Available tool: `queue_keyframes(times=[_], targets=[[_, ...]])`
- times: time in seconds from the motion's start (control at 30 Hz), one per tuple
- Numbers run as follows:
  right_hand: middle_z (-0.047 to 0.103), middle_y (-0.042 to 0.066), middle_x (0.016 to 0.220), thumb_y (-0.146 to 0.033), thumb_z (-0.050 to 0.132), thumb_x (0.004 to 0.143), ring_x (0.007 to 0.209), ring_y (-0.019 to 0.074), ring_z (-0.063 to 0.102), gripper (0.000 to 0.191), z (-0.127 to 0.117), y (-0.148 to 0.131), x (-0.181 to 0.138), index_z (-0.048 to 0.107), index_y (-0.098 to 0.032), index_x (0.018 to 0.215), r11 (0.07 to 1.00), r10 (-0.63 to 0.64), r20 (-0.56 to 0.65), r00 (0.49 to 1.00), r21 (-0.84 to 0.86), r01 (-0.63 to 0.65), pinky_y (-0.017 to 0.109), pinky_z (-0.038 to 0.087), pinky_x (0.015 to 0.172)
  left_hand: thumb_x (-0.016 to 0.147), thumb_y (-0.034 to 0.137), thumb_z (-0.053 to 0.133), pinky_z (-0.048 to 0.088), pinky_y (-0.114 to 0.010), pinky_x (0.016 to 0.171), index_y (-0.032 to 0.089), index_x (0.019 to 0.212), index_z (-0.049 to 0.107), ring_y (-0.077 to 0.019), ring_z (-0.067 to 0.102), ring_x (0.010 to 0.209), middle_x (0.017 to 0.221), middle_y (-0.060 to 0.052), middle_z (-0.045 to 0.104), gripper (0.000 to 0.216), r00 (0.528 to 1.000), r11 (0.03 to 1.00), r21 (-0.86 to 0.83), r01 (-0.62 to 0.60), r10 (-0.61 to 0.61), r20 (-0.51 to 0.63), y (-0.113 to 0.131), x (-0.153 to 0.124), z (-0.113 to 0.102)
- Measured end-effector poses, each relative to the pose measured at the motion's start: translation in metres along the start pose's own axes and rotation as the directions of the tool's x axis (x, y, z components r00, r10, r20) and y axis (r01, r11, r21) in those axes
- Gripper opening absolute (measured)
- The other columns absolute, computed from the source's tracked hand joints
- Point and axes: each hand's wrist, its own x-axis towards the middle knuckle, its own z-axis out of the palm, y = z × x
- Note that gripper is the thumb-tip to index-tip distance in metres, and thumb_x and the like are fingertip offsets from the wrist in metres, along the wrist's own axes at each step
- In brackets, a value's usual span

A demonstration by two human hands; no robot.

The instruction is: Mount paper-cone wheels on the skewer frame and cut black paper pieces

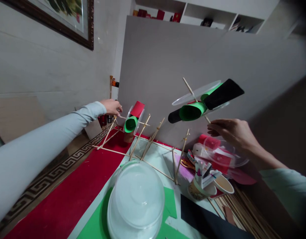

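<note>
My right hand (227, 131) pinches the lower end of a thin wooden stick (189, 87) and holds it up above the table. Threaded on that stick is a wheel made of clear plastic lids (196, 93) with green paper rolls (192, 111) and black paper pieces (224, 94) between them. At left, my left hand (113, 107) has its fingers closed at the end of another wooden stick (144, 123). This one passes through a second wheel with red (137, 109) and green paper and rests across a frame of tied wooden sticks (115, 151).
In front stand stacked plastic lids or bowls (140, 196) on green paper (171, 199). To the right are a paper cup of pens (202, 189), another cup (224, 184), black paper (205, 215) and loose sticks (250, 212). Red cloth (55, 205) covers the left side; a grey panel (192, 53) rises behind.
</note>
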Motion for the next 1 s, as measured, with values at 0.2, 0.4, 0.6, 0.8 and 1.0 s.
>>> queue_keyframes(times=[0.2, 0.4, 0.6, 0.8, 1.0], targets=[[0.079, 0.007, 0.076, -0.024, 0.064, 0.084, 0.07, 0.023, 0.078, 0.015, -0.009, 0.001, -0.006, 0.075, -0.015, 0.089, 0.999, -0.044, -0.006, 0.999, -0.002, 0.044, 0.028, 0.063, 0.069, 0.086, 0.006, 0.046, 0.031, -0.045, 0.115, 0.027, 0.152, 0.038, -0.0252, 0.037, 0.143, 0.159, -0.009, 0.038, 0.069, 0.936, 0.984, 0.015, -0.178, 0.174, -0.306, 0.028, -0.05, -0.006], [0.079, 0.008, 0.075, -0.03, 0.065, 0.083, 0.071, 0.0249, 0.078, 0.017, -0.021, 0.007, -0.017, 0.075, -0.017, 0.088, 0.997, -0.079, -0.033, 0.996, 0.015, 0.08, 0.03, 0.063, 0.068, 0.073, -0.008, 0.052, 0.031, -0.048, 0.115, 0.024, 0.139, 0.055, -0.0286, 0.035, 0.145, 0.16, -0.013, 0.035, 0.073, 0.875, 0.888, 0.285, -0.36, 0.427, -0.226, 0.051, -0.091, 0.005], [0.078, 0.008, 0.074, -0.032, 0.064, 0.082, 0.069, 0.027, 0.077, 0.021, -0.035, 0.009, -0.042, 0.075, -0.017, 0.09, 0.993, -0.112, -0.048, 0.993, 0.017, 0.113, 0.032, 0.062, 0.066, 0.064, -0.004, 0.067, 0.024, -0.061, 0.116, 0.023, 0.123, 0.067, -0.0351, 0.038, 0.143, 0.153, -0.017, 0.046, 0.064, 0.885, 0.868, 0.308, -0.39, 0.445, -0.135, 0.056, -0.124, 0.028], [0.079, 0.008, 0.082, -0.036, 0.06, 0.085, 0.072, 0.0298, 0.077, 0.022, -0.042, 0.004, -0.085, 0.075, -0.02, 0.089, 0.982, -0.183, -0.047, 0.982, 0.045, 0.185, 0.034, 0.061, 0.061, 0.062, -0.004, 0.062, 0.012, -0.064, 0.119, 0.025, 0.104, 0.076, -0.0333, 0.04, 0.143, 0.145, -0.016, 0.055, 0.053, 0.897, 0.898, 0.255, -0.357, 0.406, -0.174, 0.06, -0.169, 0.05], [0.079, 0.006, 0.08, -0.033, 0.059, 0.087, 0.068, 0.0263, 0.075, 0.019, -0.046, -0.012, -0.134, 0.074, -0.023, 0.086, 0.959, -0.281, -0.082, 0.956, 0.005, 0.283, 0.034, 0.059, 0.062, 0.079, 0.017, 0.052, 0.034, -0.06, 0.113, 0.032, 0.101, 0.079, -0.0327, 0.055, 0.13, 0.131, -0.009, 0.067, 0.038, 0.9, 0.962, 0.007, -0.273, 0.258, -0.352, 0.076, -0.196, 0.037]])
